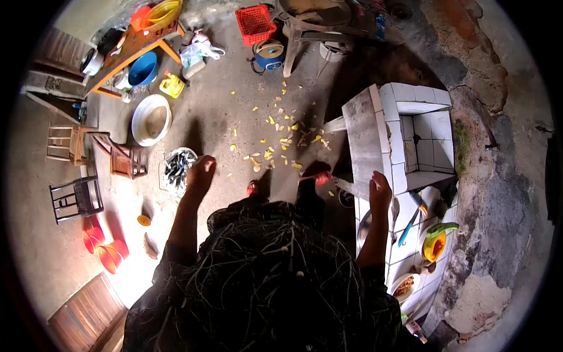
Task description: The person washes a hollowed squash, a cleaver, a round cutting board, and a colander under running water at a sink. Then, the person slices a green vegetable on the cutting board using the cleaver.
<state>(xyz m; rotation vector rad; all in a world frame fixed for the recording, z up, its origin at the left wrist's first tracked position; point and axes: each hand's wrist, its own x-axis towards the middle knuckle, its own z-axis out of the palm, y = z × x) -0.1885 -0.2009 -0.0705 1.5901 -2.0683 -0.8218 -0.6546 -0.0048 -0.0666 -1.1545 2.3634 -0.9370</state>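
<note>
My left hand (202, 171) hangs in the air with loosely bent fingers and nothing visible in it. Just left of it in the picture, on the floor, sits a pale basin (163, 176) full of small silvery-dark fish (179, 168). On the other side, my right hand (380, 189) is raised beside the white-tiled counter (404, 202), its fingers loosely curled and holding nothing I can see. A knife with a blue part (409, 227) lies on the tiles past it. Further along are a cut pumpkin (434, 246) with a green vegetable (443, 229) on it.
Yellow and pale scraps (268, 154) litter the floor ahead of my feet. A tiled sink (394, 141) stands at right. Leftward are a white tub (136, 123), small chairs (126, 161), red buckets (111, 255) and a wooden table (132, 50). A red crate (255, 24) lies ahead.
</note>
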